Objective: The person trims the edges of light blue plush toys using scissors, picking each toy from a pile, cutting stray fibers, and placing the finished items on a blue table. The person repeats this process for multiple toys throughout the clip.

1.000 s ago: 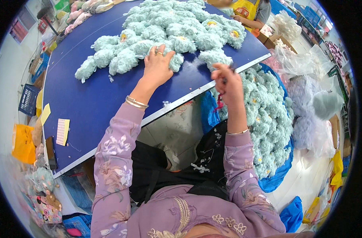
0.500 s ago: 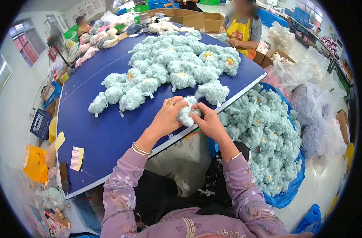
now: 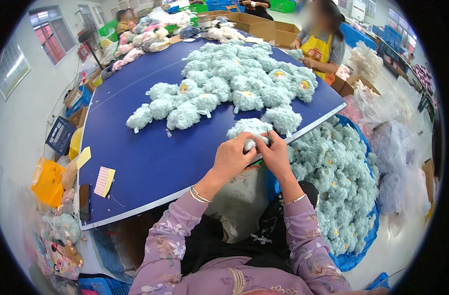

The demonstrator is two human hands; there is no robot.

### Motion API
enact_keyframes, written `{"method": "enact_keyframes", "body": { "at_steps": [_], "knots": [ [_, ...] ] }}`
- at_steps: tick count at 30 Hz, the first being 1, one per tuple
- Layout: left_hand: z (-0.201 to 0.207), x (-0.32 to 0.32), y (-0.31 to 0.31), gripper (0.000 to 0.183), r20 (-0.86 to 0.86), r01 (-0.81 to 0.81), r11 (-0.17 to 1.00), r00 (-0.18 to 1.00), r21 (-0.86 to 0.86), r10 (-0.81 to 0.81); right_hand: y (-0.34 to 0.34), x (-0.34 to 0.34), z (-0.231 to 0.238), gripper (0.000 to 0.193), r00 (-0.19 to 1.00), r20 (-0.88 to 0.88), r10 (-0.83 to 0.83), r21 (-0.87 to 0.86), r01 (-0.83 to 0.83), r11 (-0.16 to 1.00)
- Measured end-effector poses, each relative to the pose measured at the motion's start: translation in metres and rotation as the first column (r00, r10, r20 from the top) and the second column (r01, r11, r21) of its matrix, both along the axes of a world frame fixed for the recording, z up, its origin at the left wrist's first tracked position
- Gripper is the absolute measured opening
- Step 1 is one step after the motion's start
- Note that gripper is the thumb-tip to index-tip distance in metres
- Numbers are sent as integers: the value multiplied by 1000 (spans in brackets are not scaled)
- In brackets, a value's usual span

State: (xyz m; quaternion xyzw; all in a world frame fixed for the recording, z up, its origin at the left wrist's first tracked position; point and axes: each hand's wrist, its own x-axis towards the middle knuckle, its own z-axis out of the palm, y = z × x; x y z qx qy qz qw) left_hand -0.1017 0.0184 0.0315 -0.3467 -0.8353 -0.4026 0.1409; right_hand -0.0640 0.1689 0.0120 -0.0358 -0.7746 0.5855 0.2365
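Note:
Near the table's front edge, both my hands hold one fluffy pale-blue plush piece [image 3: 250, 128]. My left hand [image 3: 233, 156] grips its near side, with the fingers curled and a ring on one of them. Close beside it, my right hand [image 3: 275, 156] pinches the same piece from the right. Something thin and dark sticks up by the right fingertips, too small to make out. Another pale-blue plush [image 3: 282, 119] lies just beyond the right hand. A large heap of similar plush pieces [image 3: 224, 73], a few with yellow patches, covers the middle of the blue table [image 3: 140, 162].
Right of the table, a blue sack [image 3: 374, 216] is full of pale-blue plush pieces. Clear plastic bags [image 3: 396, 162] stand beyond it. A co-worker in a yellow apron [image 3: 317, 51] handles a plush at the far right. A paper sheet [image 3: 104, 181] lies at the table's left.
The plush piece in my hands has turned and now shows a broader fluffy side beyond my fingers. The whole view has shifted slightly, and my hands are closer together.

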Motion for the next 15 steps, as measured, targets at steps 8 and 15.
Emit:
{"method": "enact_keyframes", "body": {
  "at_steps": [8,15],
  "knots": [
    [-1,-10,-11,18,260,24,987,963,160,-65,-1,3,7,17,986,0,168,-198,-165,966],
    [9,-25,-26,34,134,209,893,950,400,-282,58,10,5,19,924,-311,-221,-560,10,829]
  ]
}}
